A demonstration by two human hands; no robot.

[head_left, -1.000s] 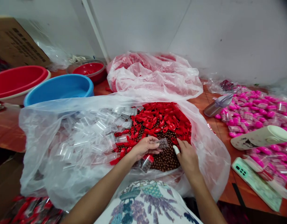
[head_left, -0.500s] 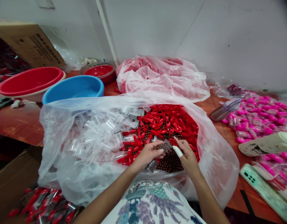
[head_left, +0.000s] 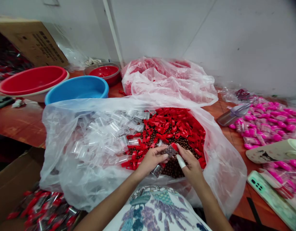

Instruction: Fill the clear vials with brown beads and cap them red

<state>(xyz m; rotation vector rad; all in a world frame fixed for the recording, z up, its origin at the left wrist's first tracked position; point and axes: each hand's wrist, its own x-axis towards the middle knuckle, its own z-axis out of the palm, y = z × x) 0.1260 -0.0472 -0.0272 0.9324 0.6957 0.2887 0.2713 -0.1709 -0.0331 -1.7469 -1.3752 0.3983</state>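
Observation:
My left hand (head_left: 151, 160) is closed on a small clear plastic tube (head_left: 169, 151) with brown balls inside. My right hand (head_left: 191, 160), with a white cover (head_left: 181, 161) on one finger, pinches a red cap (head_left: 174, 146) against the tube's right end; whether it is seated cannot be seen. Beneath the left hand is another tube (head_left: 157, 170) with dark contents. Under both hands lie loose brown balls (head_left: 173, 168). Red caps (head_left: 179, 125) are heaped behind them, and empty clear tubes (head_left: 100, 138) lie to the left, all on a translucent plastic sheet or bag (head_left: 227, 166).
Blue (head_left: 78, 91) and red (head_left: 32, 80) basins stand back left, a cardboard box (head_left: 34, 41) behind. A bag of red pieces (head_left: 167, 80) lies at the back. Pink-capped packs (head_left: 270, 118), a bottle (head_left: 270, 152) and a phone (head_left: 273, 199) are right. Filled red-capped tubes (head_left: 47, 208) sit lower left.
My right hand has brought the red cap left and onto the end of the tube. My left hand stays in nearly the same place, still holding the tube.

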